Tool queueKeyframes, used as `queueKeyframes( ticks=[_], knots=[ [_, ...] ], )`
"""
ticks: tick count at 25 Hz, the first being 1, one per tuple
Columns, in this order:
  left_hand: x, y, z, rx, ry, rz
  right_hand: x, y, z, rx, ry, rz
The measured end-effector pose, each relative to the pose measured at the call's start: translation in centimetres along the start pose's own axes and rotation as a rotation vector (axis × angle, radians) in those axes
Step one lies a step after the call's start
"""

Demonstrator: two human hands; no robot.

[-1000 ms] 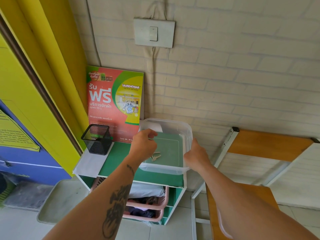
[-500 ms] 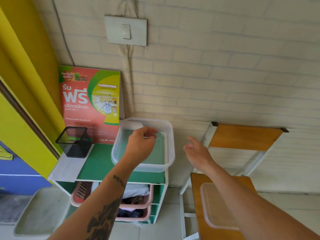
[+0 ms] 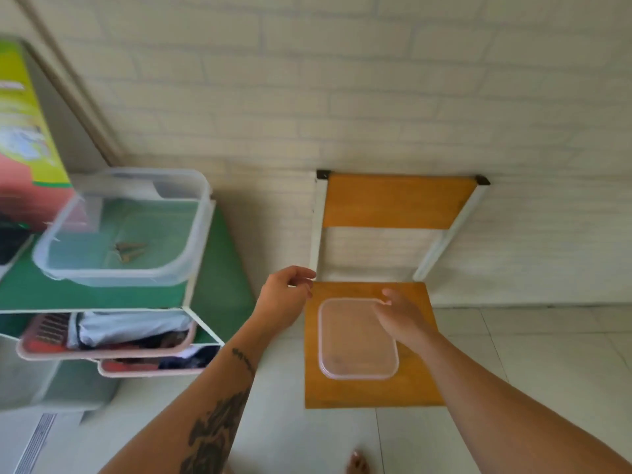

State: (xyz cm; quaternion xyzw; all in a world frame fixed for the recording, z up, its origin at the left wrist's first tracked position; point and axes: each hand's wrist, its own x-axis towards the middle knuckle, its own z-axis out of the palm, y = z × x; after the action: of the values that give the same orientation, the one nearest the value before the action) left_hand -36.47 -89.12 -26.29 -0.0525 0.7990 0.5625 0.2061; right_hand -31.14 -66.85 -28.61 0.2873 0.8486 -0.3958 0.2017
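A clear plastic container (image 3: 191,230) stands on the green shelf top (image 3: 102,295) at the left, with a bunch of keys (image 3: 130,250) lying inside it. Its clear lid (image 3: 349,350) lies flat on the wooden chair seat (image 3: 413,371). My right hand (image 3: 402,318) hovers over the lid's far right corner, fingers relaxed, holding nothing. My left hand (image 3: 285,297) is in the air beside the chair's left edge, fingers loosely curled and empty.
The chair's wooden backrest (image 3: 396,200) leans against the white brick wall. Pink baskets of clothes (image 3: 106,336) fill the shelf below the green top. A red and green poster (image 3: 24,131) stands at the far left. My bare foot (image 3: 357,463) is on the tiled floor.
Both hands have left the container and swung right to the chair. The keys now lie in the container. My view has turned right and down.
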Motion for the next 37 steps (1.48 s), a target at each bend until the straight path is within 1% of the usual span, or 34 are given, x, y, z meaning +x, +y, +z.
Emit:
queueKeyframes(
  ticks=[4, 10, 13, 18, 22, 24, 28, 30, 32, 35, 37],
  knots=[
    [1.4, -3.9, 6.3, 0.000, 0.019, -0.185, 2.6, 5.1, 0.2, 0.011, -0.077, 0.048],
    [5.3, -11.3, 12.4, 0.099, 0.021, -0.339, 7.7, 11.3, 2.9, 0.028, -0.104, 0.141],
    [7.7, -15.2, 14.6, 0.167, -0.005, -0.361, 10.7, 13.9, 4.5, 0.022, -0.085, 0.144],
    [9.5, -19.8, 17.2, 0.285, -0.045, -0.350, 13.9, 17.0, 7.0, 0.047, -0.048, 0.155],
    [9.3, -21.5, 18.8, 0.305, 0.021, -0.316, 15.0, 17.9, 8.7, 0.094, -0.046, 0.141],
    [9.2, -21.7, 19.0, 0.304, 0.047, -0.314, 14.9, 17.9, 9.0, 0.122, -0.016, 0.142],
    [8.5, -20.2, 17.8, 0.056, 0.089, -0.379, 13.5, 17.3, 8.5, 0.117, 0.007, 0.115],
    [7.4, -18.4, 16.6, 0.024, 0.133, -0.321, 12.1, 15.9, 7.6, 0.099, 0.042, 0.083],
    [5.9, -15.6, 14.8, 0.008, 0.217, -0.253, 10.2, 13.9, 6.3, 0.056, 0.087, 0.037],
    [3.2, -10.3, 11.0, 0.003, 0.313, -0.152, 6.8, 10.2, 4.0, 0.004, 0.135, -0.080],
    [0.7, -6.3, 8.1, -0.004, 0.341, -0.091, 4.2, 7.1, 2.2, 0.008, 0.142, -0.166]
  ],
)
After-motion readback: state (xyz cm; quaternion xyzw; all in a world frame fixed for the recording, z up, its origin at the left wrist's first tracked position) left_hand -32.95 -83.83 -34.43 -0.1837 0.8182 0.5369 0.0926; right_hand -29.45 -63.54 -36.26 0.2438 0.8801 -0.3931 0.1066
